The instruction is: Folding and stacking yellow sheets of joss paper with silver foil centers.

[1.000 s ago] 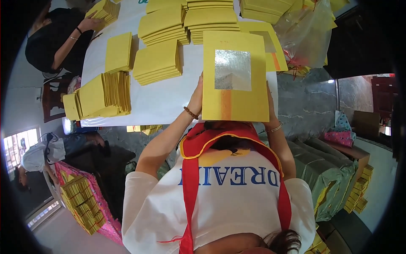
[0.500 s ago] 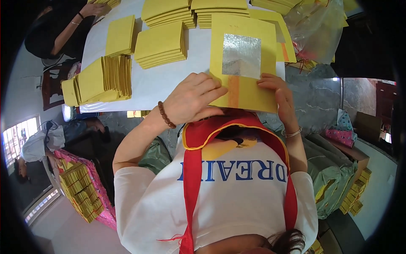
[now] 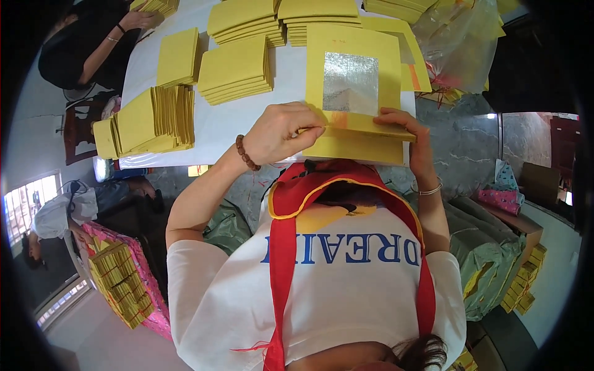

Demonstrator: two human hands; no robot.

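Observation:
A yellow paper sheet (image 3: 390,65) with a silver foil square (image 3: 351,80) and an orange stripe lies at the table's near edge. Its near part is bent up and over, making a raised fold below the foil. My left hand (image 3: 288,133) is closed, pinching the left end of that fold between thumb and fingers. On the right end, my right hand (image 3: 411,139) grips the folded edge, its fingers on top and the thumb hidden. Under this sheet, to the right, another yellow sheet (image 3: 417,55) with foil and an orange mark sticks out.
Stacks of folded yellow paper (image 3: 234,68) stand at the table's left and back, one pile (image 3: 154,120) nearest. A clear plastic bag (image 3: 461,46) sits at the back right. A co-worker's hand (image 3: 139,18) touches paper at the far left. Green sacks (image 3: 486,260) stand at right.
The sheet's near part, flat before, is now lifted and folded away from me. Both hands hold the fold's ends. The left hand's fingers have closed into a pinch.

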